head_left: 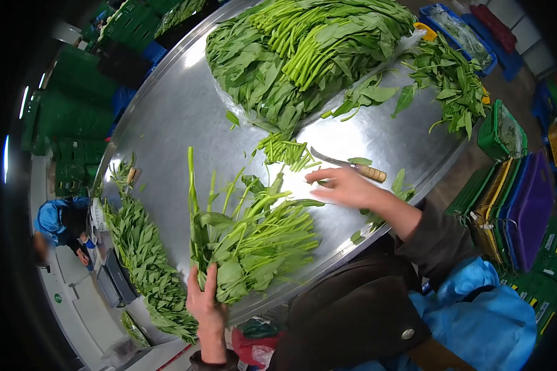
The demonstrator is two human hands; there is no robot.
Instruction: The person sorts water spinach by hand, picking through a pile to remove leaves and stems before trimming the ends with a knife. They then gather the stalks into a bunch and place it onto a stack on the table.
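Leafy greens (260, 241) are the main thing in the head view, and they lie on the round metal surface (167, 123), in front of the person. The left hand (205, 303) has its grip closed on a narrow upright bunch (198, 235), low down among the leaves, while the bare stems point away from the person. Just beside this bunch, more greens are spread loosely, with their stems in several directions. The right hand (346, 188) has its grip open, with fingers a little bent, and I see nothing held in it. It is near the curved knife (371, 172), which lies on the surface with its wooden handle beyond the hand.

About how far the work is: short stem pieces (284, 151) lie in a small heap near the knife tip, so I judge that some cutting is done. The large pile (315, 55) at the far side rests on clear plastic, with many stems laid side by side. The long heap (139, 253) along the left edge and the loose sprigs (449, 80) at the far right are less ordered. The greens near the hands are only partly gathered. Which of these heaps is already finished, I cannot tell.
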